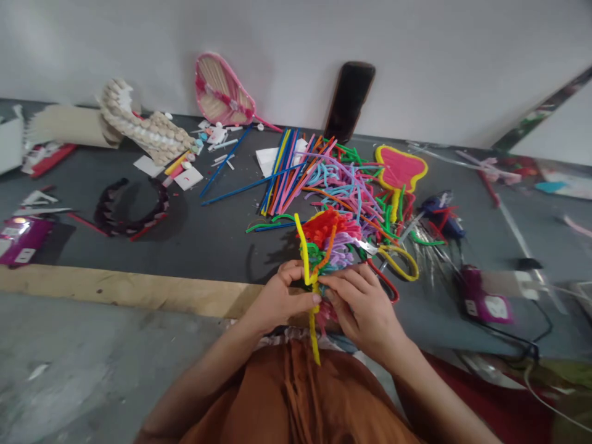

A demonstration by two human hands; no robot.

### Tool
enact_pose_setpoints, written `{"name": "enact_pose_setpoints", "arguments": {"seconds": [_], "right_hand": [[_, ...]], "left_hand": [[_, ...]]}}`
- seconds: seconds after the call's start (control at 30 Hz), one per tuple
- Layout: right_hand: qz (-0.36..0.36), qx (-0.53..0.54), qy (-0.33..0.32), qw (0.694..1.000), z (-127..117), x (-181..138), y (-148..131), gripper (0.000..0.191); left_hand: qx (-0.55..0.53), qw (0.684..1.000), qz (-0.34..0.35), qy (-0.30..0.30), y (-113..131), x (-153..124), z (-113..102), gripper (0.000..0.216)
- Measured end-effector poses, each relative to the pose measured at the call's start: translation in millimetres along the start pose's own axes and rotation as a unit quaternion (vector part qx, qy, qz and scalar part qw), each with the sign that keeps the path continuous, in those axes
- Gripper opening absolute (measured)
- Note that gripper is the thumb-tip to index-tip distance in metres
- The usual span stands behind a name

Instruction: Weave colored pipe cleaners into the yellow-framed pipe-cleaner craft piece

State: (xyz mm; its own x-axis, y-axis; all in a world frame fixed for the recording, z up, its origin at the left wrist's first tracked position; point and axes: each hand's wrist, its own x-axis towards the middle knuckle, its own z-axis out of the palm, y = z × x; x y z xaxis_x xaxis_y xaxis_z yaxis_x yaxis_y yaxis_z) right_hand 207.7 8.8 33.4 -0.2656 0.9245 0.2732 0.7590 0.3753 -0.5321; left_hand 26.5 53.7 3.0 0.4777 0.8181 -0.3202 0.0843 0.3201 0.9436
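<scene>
Both my hands meet at the table's front edge around a bundle of bent pipe cleaners (pixel 330 228) in red, green, purple, orange and pink. My left hand (pixel 284 299) pinches a yellow pipe cleaner (pixel 302 246), which sticks up on one side and hangs down below my fingers. From the right, my right hand (pixel 361 305) closes its fingertips on the same bundle, close to the yellow strand; the exact pinch point is partly hidden. Just beyond the right hand lie scissors with yellow and red handles (pixel 402 264), their blades partly covered.
Behind the bundle spreads a heap of loose pipe cleaners (pixel 342 185). A phone (pixel 350 102) leans on the wall near a pink fan (pixel 224 92) and a pink-and-yellow shape (pixel 400 168). To the left lies a dark headband (pixel 132 209); a glue gun (pixel 441 213) lies right.
</scene>
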Motion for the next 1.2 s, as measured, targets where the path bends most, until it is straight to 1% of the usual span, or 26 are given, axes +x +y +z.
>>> {"name": "enact_pose_setpoints", "arguments": {"seconds": [0.1,0.2,0.3,0.37,0.53,0.67,0.77,1.0,1.2], "right_hand": [[0.007,-0.002,0.001,1.000,5,0,0,0.024],[0.006,-0.006,-0.015,1.000,9,0,-1,0.025],[0.006,-0.005,-0.022,1.000,11,0,-2,0.026],[0.008,-0.008,-0.021,1.000,12,0,-3,0.024],[0.025,-0.014,-0.030,0.999,14,1,-6,0.024],[0.027,-0.009,-0.032,0.999,16,2,-6,0.025],[0.025,-0.007,-0.032,0.999,17,3,-5,0.025],[0.021,0.009,-0.023,0.999,18,0,-1,0.025],[0.005,-0.027,-0.015,1.000,17,-4,1,0.026]], "left_hand": [[0.103,0.994,0.018,0.029,2,0,2,0.023],[0.224,0.970,0.064,0.074,0,-1,3,0.026],[0.296,0.948,0.084,0.084,-4,-5,0,0.026],[0.298,0.948,0.078,0.085,-7,-7,-3,0.022],[0.250,0.962,0.039,0.106,-5,-12,-7,0.010],[0.223,0.970,0.023,0.098,0,-13,-6,0.011],[0.228,0.970,0.016,0.086,1,-12,-7,0.013],[0.285,0.955,0.041,0.076,0,-13,-8,0.015],[0.309,0.946,0.071,0.068,-5,-13,-10,0.014]]}}
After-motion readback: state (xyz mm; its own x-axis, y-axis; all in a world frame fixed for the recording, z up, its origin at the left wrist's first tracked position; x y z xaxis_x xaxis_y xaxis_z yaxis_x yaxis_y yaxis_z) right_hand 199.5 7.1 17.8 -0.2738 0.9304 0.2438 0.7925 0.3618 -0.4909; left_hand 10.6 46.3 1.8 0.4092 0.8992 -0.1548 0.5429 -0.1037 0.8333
